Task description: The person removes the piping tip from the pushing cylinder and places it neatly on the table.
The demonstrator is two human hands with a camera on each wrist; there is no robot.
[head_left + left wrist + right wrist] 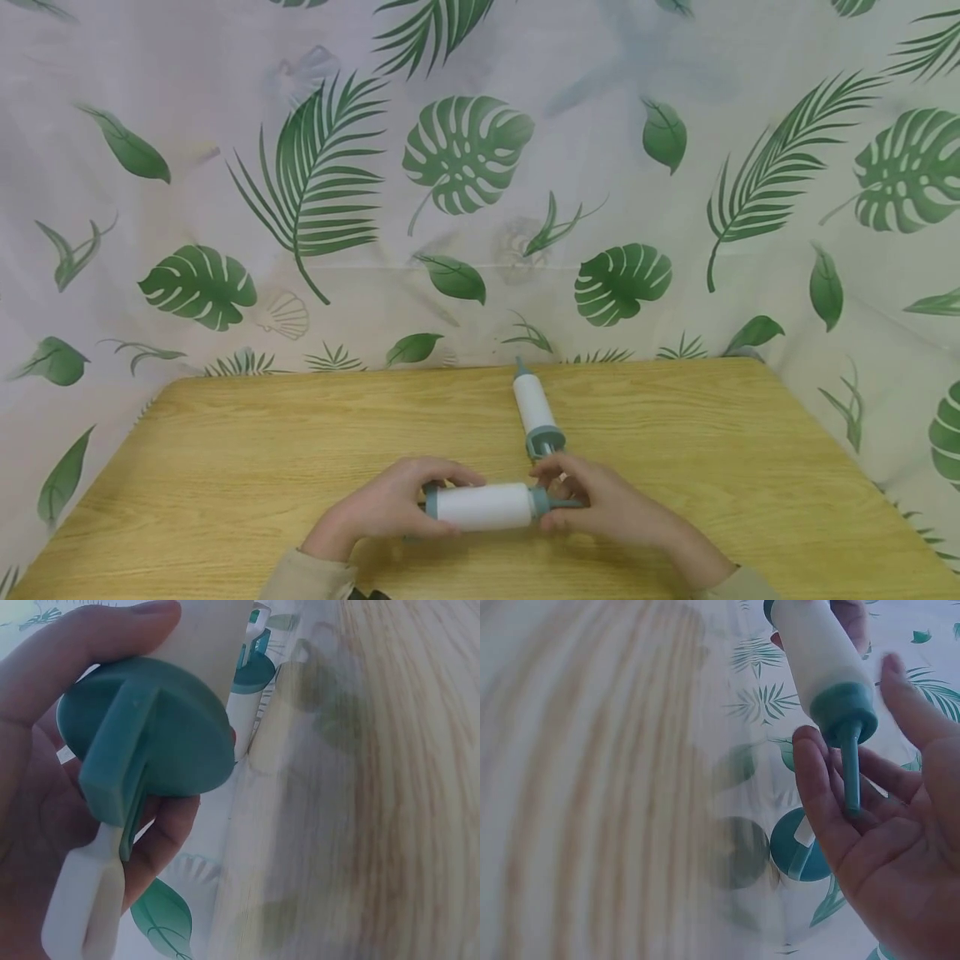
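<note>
A hand pump with a white barrel, teal ends and a thin teal nozzle lies level between both hands, close over the table. My left hand grips the barrel by its broad teal cap, thumb on one side and fingers curled round the other. Below that cap a white handle sticks out in the left wrist view. Around the nozzle my right hand is spread, thumb standing away from the barrel and fingers loosely bent behind the nozzle.
A second, similar pump lies on the wooden table just beyond the hands, nozzle toward the back edge. Behind the table hangs a white sheet printed with green leaves.
</note>
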